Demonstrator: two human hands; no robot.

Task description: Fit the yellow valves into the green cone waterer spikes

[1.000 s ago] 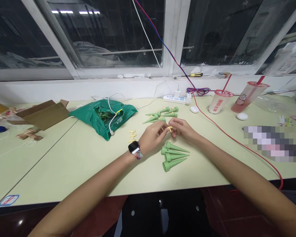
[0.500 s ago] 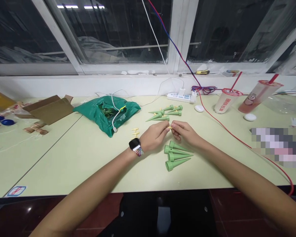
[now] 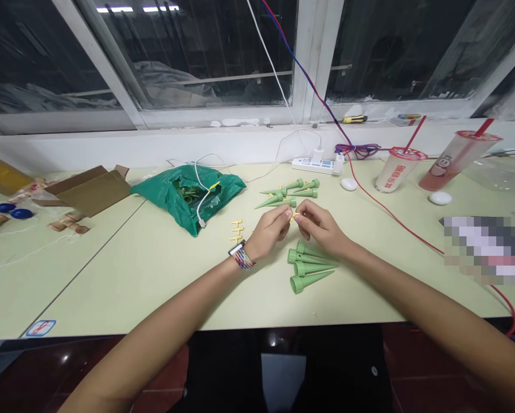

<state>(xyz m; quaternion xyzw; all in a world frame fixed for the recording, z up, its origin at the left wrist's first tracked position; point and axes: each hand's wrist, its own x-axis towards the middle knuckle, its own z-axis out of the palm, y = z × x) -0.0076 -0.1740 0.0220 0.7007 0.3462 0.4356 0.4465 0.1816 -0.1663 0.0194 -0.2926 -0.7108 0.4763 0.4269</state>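
Observation:
Between my fingertips is a small yellow plastic valve piece (image 3: 295, 217), partly hidden by the fingers. My left hand (image 3: 269, 230), with a watch and woven band on its wrist, pinches it from the left. From the right, my right hand (image 3: 321, 227) pinches the same piece. Just below my hands lie several green plastic spikes (image 3: 311, 282), hollow cones with wide collars, their points to the right. Beyond my hands is another group of green spikes (image 3: 269, 200) with yellow bits among them. Several loose yellow valve pieces (image 3: 237, 230) lie left of my left hand.
A green plastic bag (image 3: 163, 192) with green parts inside sits at the left, a white cable across it. Farther left are a cardboard box (image 3: 89, 192) and wooden pieces (image 3: 70, 222). Two drink cups (image 3: 397, 172), a power strip (image 3: 313, 166) and a red cable (image 3: 395, 221) are at the right.
Both hands stay together at nearly the same spot. My fingers have shifted on the yellow piece, showing more of it, and my left wrist has rolled. The view has moved slightly.

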